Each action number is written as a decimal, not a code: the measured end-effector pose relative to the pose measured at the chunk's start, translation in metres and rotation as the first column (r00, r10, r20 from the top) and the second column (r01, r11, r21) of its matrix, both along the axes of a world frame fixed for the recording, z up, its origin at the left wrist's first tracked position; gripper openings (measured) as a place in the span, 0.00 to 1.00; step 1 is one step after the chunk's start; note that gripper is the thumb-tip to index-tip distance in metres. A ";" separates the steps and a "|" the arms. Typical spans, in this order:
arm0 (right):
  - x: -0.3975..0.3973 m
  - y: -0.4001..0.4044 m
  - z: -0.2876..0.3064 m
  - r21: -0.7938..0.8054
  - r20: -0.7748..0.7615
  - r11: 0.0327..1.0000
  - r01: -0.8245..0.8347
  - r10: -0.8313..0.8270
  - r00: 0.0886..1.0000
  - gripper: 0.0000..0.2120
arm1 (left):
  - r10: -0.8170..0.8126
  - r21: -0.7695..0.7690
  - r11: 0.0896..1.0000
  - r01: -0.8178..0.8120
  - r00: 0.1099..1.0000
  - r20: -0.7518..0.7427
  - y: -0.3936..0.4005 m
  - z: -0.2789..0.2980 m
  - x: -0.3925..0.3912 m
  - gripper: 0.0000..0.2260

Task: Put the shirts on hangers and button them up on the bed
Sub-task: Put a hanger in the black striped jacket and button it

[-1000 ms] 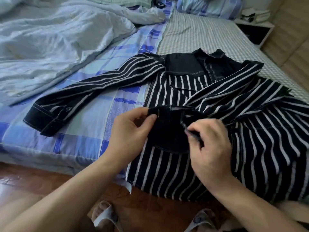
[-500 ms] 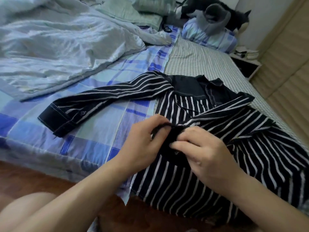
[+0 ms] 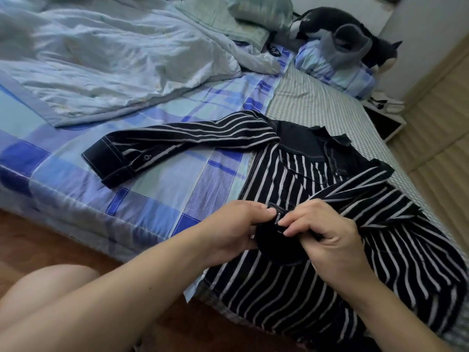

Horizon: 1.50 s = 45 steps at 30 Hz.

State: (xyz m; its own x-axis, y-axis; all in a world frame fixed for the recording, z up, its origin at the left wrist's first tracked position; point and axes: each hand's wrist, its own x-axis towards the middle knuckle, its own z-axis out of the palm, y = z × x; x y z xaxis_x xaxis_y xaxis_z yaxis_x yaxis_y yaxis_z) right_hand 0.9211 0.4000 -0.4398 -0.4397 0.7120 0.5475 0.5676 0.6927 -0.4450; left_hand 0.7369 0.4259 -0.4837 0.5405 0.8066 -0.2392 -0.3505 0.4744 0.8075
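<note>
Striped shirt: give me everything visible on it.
The striped shirt is black with thin white stripes and looks like woven cloth, with solid black collar, yoke and cuffs stitched in white. It lies spread on the bed, hem hanging over the near edge. One sleeve stretches leftward, with a button showing by its cuff. The left hand and right hand pinch a solid black piece at its front. No hanger shows.

Wooden floor (image 3: 33, 240), pale wall (image 3: 416, 29), white bedside cabinet (image 3: 385, 123) in soft light.
</note>
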 end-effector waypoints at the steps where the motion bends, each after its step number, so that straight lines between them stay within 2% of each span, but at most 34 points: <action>1: -0.001 0.001 0.000 -0.028 0.003 1.000 0.013 -0.013 1.000 0.15 | 0.008 0.017 1.000 -0.008 1.000 -0.013 0.000 -0.001 0.000 0.10; 5: -0.003 0.003 0.003 -0.137 0.041 0.987 0.080 -0.075 0.996 0.22 | 0.023 0.056 0.998 -0.021 1.000 -0.021 0.001 -0.002 0.000 0.09; 9: -0.007 0.000 0.007 -0.225 0.044 0.964 0.144 -0.137 0.990 0.23 | -0.012 0.061 0.998 0.012 1.000 -0.011 0.002 -0.004 -0.004 0.05; 15: -0.007 0.005 0.012 -0.417 0.029 0.897 0.146 -0.147 0.989 0.26 | -0.043 0.067 0.997 0.045 0.999 -0.024 0.002 -0.007 -0.009 0.06; 23: -0.008 0.007 0.013 -0.444 0.048 0.879 0.177 -0.174 0.984 0.26 | -0.072 0.063 0.995 0.075 0.996 -0.048 0.004 -0.005 -0.015 0.08; 26: -0.008 0.007 0.015 -0.472 0.092 0.861 0.187 -0.163 0.982 0.24 | -0.062 0.142 0.987 0.079 0.991 -0.122 0.005 -0.005 -0.017 0.07; 29: -0.008 0.007 0.015 -0.478 0.147 0.852 0.212 -0.161 0.976 0.23 | 0.014 0.305 0.949 0.076 0.960 -0.281 0.002 -0.005 -0.018 0.07; 32: -0.011 0.004 0.013 -0.470 0.149 0.840 0.270 -0.225 0.963 0.18 | 0.104 0.381 0.925 0.018 0.950 -0.296 -0.002 -0.007 -0.016 0.03; 35: -0.014 0.004 0.012 -0.506 0.110 0.813 0.289 -0.271 0.956 0.19 | 0.167 0.419 0.907 -0.030 0.941 -0.294 -0.001 -0.010 -0.015 0.03; 41: -0.017 0.002 0.009 -0.500 0.132 0.796 0.341 -0.320 0.938 0.14 | 0.166 0.351 0.935 -0.055 0.942 -0.293 -0.003 -0.013 -0.014 0.03; 45: -0.020 0.004 0.005 -0.486 0.111 0.790 0.372 -0.367 0.924 0.13 | 0.221 0.351 0.929 -0.119 0.938 -0.266 -0.004 -0.012 -0.014 0.02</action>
